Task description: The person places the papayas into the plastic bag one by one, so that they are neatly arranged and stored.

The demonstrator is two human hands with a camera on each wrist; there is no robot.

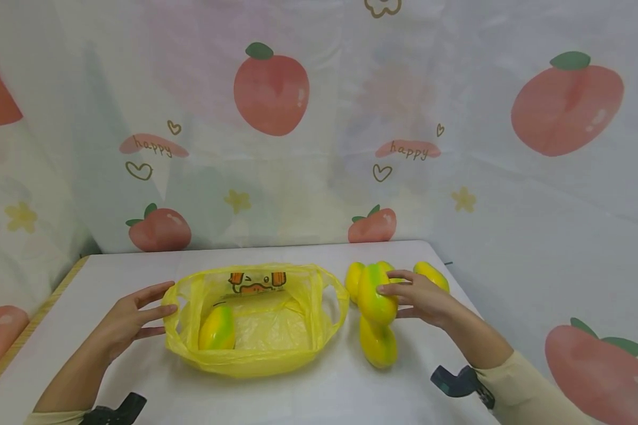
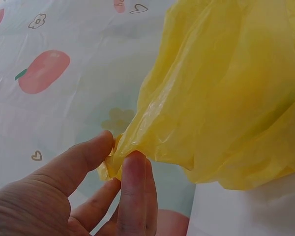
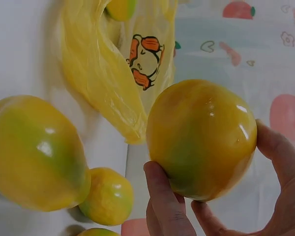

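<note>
A yellow plastic bag [image 1: 244,363] with a cartoon print stands open-mouthed on the table, one yellow-green mango [image 1: 218,329] inside at its left. My left hand [image 1: 130,316] pinches the bag's left edge between thumb and fingers, seen close in the left wrist view, where the gathered plastic [image 2: 152,132] stretches up from the fingertips. To the bag's right, my right hand [image 1: 425,300] holds a mango [image 3: 201,140] by thumb and fingers, raised above the others. Below and behind it lie more mangoes: one in front [image 1: 378,345], one at the back left [image 1: 353,280].
Another mango [image 1: 432,275] lies behind the right hand, near the table's right edge. The white table [image 1: 276,401] has a wooden strip [image 1: 37,321] along its left side. A fruit-print curtain [image 1: 319,177] hangs behind and at both sides.
</note>
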